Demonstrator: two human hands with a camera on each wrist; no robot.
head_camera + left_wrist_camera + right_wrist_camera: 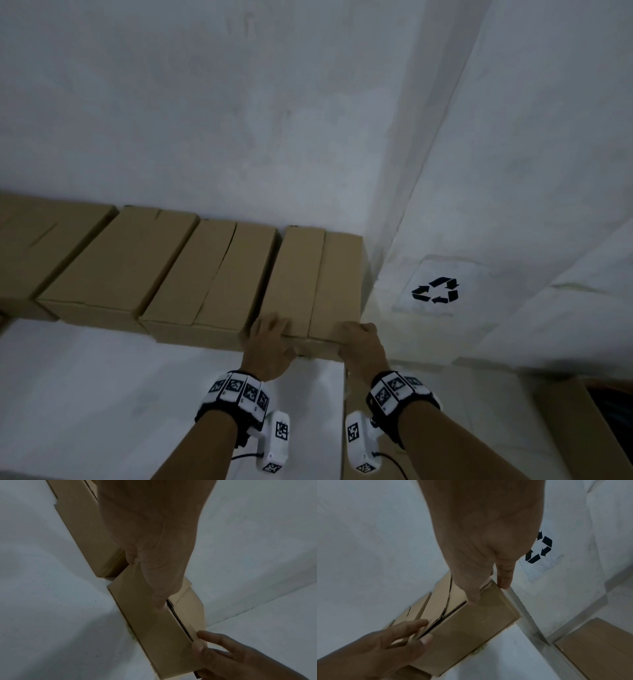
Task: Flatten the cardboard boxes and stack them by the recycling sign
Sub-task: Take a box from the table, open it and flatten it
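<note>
While both hands grasp the near end of the rightmost brown cardboard box [315, 281], I see my left hand [269, 346] curled over its left corner, fingers on top and thumb on the front face, and my right hand [359, 342] gripping the right corner the same way. That box closes a row of closed brown cardboard boxes [137, 263] against the white wall [239, 102]. Right of the held box, the black recycling sign [435, 290] sits apart; a flat brown cardboard sheet [597, 646] lies nearer me.

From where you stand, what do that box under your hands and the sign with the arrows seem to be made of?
The box: plain brown cardboard, matte; a layered raw edge shows at its flaps. The sign: probably a thin white paper or plastic sheet stuck flat on the wall, printed with black arrows.
</note>
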